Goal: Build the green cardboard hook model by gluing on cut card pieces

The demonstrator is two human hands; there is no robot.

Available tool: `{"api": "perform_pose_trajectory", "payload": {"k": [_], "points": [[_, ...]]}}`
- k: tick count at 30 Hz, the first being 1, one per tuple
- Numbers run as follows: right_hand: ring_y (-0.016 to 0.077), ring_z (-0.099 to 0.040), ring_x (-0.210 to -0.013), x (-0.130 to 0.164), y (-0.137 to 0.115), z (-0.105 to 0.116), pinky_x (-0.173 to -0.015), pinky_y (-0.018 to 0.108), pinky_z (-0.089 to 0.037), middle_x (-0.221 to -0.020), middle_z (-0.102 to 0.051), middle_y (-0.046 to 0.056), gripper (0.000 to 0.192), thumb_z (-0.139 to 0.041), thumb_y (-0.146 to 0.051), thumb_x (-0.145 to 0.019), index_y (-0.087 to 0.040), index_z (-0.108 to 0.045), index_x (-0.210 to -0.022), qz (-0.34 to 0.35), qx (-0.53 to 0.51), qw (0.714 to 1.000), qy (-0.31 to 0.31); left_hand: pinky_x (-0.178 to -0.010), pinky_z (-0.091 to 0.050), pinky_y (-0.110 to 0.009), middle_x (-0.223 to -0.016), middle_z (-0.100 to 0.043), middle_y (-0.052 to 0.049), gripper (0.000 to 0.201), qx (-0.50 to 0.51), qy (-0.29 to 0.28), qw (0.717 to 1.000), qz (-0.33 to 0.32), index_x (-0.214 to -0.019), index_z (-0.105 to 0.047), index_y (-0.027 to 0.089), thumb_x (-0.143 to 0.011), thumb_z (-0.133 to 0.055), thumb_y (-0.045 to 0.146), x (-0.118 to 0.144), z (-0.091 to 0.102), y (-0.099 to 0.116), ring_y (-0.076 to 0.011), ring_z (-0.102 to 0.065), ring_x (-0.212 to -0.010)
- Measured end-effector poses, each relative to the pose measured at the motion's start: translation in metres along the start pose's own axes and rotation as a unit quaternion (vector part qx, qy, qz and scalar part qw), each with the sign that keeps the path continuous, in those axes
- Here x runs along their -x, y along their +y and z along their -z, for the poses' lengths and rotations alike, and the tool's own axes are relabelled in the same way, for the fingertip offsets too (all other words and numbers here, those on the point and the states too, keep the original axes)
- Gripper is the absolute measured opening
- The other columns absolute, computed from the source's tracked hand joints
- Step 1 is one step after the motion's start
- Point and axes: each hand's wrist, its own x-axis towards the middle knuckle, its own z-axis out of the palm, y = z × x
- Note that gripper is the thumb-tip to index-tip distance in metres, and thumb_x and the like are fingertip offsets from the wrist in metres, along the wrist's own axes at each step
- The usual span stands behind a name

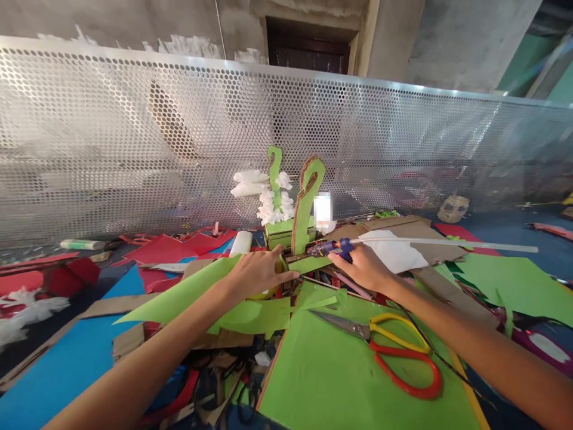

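My right hand (pixel 364 267) grips a blue hot-glue gun (pixel 333 246) with a long clear glue stick (pixel 447 243) running out to the right. The gun's nozzle points left at the base of a green-covered cardboard model (pixel 308 203) with two curved upright pieces. My left hand (pixel 257 273) rests on the model's green base edge (pixel 308 263), fingers pressing it down. White tissue tufts (pixel 273 206) cling to the rear upright.
Yellow-and-red-handled scissors (pixel 389 343) lie on a green sheet (pixel 340 376) in front. Green, red and blue paper and cardboard scraps cover the table. A perforated metal screen (pixel 134 137) stands behind. A white glue bottle (pixel 240 243) lies at the left of the model.
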Motion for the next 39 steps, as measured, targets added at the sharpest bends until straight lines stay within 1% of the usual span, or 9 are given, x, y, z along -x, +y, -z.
{"api": "perform_pose_trajectory", "payload": {"k": [4, 9, 13, 16, 22, 26, 30, 34, 39], "points": [[0.0195, -0.056, -0.059, 0.001, 0.006, 0.003, -0.061, 0.03, -0.035, -0.06, -0.06, 0.003, 0.048, -0.046, -0.055, -0.102, -0.023, -0.055, -0.066, -0.001, 0.007, 1.0, 0.003, -0.076, -0.05, -0.039, -0.083, -0.079, -0.014, 0.107, -0.002, -0.001, 1.0, 0.004, -0.16, -0.04, 0.012, -0.089, -0.032, 0.091, -0.001, 0.0, 0.0, -0.0398, -0.076, -0.091], [0.0207, -0.056, -0.058, 0.012, 0.041, 0.02, -0.06, 0.032, -0.037, -0.061, -0.06, 0.004, 0.05, -0.045, -0.06, -0.1, -0.024, -0.051, -0.067, -0.057, 0.026, 0.998, 0.032, -0.074, -0.051, -0.04, -0.086, -0.079, -0.016, 0.107, -0.013, 0.01, 1.0, -0.002, -0.16, -0.04, 0.012, -0.088, -0.034, 0.091, -0.001, -0.002, 0.0, -0.0415, -0.076, -0.092], [0.0192, -0.055, -0.056, 0.018, 0.056, 0.031, -0.059, 0.031, -0.038, -0.06, -0.058, 0.001, 0.052, -0.043, -0.064, -0.101, -0.023, -0.053, -0.07, -0.063, -0.033, 0.997, 0.007, -0.074, -0.051, -0.041, -0.087, -0.079, -0.017, 0.106, -0.017, 0.014, 1.0, -0.002, -0.161, -0.04, 0.012, -0.089, -0.032, 0.09, -0.002, -0.003, -0.001, -0.0426, -0.076, -0.094], [0.0187, -0.055, -0.059, 0.017, 0.054, 0.03, -0.062, 0.031, -0.038, -0.064, -0.059, 0.001, 0.05, -0.044, -0.063, -0.101, -0.023, -0.053, -0.073, -0.042, -0.054, 0.998, 0.003, -0.074, -0.051, -0.041, -0.086, -0.079, -0.017, 0.107, -0.018, 0.008, 1.0, 0.0, -0.161, -0.038, 0.011, -0.089, -0.033, 0.09, -0.002, -0.002, -0.001, -0.0432, -0.076, -0.093], [0.0183, -0.051, -0.06, 0.007, 0.038, 0.014, -0.061, 0.032, -0.034, -0.062, -0.054, 0.001, 0.05, -0.045, -0.061, -0.101, -0.023, -0.049, -0.068, -0.035, -0.013, 0.999, 0.016, -0.076, -0.051, -0.04, -0.091, -0.079, -0.017, 0.104, -0.017, 0.005, 1.0, 0.0, -0.16, -0.04, 0.011, -0.091, -0.032, 0.089, 0.001, 0.001, 0.001, -0.0416, -0.076, -0.095], [0.0185, -0.053, -0.06, 0.005, 0.031, 0.014, -0.061, 0.032, -0.033, -0.062, -0.056, 0.002, 0.051, -0.044, -0.062, -0.101, -0.023, -0.05, -0.068, -0.032, -0.008, 0.999, 0.007, -0.075, -0.051, -0.038, -0.086, -0.079, -0.015, 0.104, -0.017, 0.008, 1.0, 0.0, -0.16, -0.04, 0.012, -0.091, -0.032, 0.089, 0.0, -0.001, 0.0, -0.04, -0.076, -0.092], [0.0189, -0.052, -0.059, 0.01, 0.04, 0.025, -0.061, 0.032, -0.033, -0.062, -0.055, 0.002, 0.052, -0.041, -0.064, -0.1, -0.024, -0.046, -0.067, -0.056, 0.007, 0.998, -0.001, -0.072, -0.051, -0.037, -0.081, -0.078, -0.013, 0.107, -0.014, 0.01, 1.0, -0.003, -0.162, -0.038, 0.013, -0.089, -0.032, 0.091, -0.002, -0.003, -0.002, -0.0395, -0.076, -0.088], [0.0199, -0.052, -0.06, 0.015, 0.055, 0.035, -0.062, 0.033, -0.034, -0.062, -0.053, 0.002, 0.052, -0.041, -0.067, -0.098, -0.025, -0.044, -0.067, -0.087, 0.034, 0.995, 0.017, -0.07, -0.05, -0.037, -0.083, -0.078, -0.014, 0.108, -0.017, 0.017, 1.0, -0.007, -0.16, -0.04, 0.011, -0.089, -0.031, 0.092, -0.003, -0.005, -0.003, -0.0404, -0.076, -0.09], [0.02, -0.053, -0.06, 0.013, 0.05, 0.028, -0.062, 0.032, -0.033, -0.062, -0.055, 0.003, 0.052, -0.042, -0.065, -0.098, -0.024, -0.048, -0.067, -0.076, 0.021, 0.997, 0.015, -0.071, -0.05, -0.038, -0.087, -0.078, -0.015, 0.108, -0.018, 0.01, 1.0, -0.005, -0.16, -0.04, 0.009, -0.089, -0.031, 0.09, -0.002, -0.003, -0.002, -0.0402, -0.075, -0.089]]}}
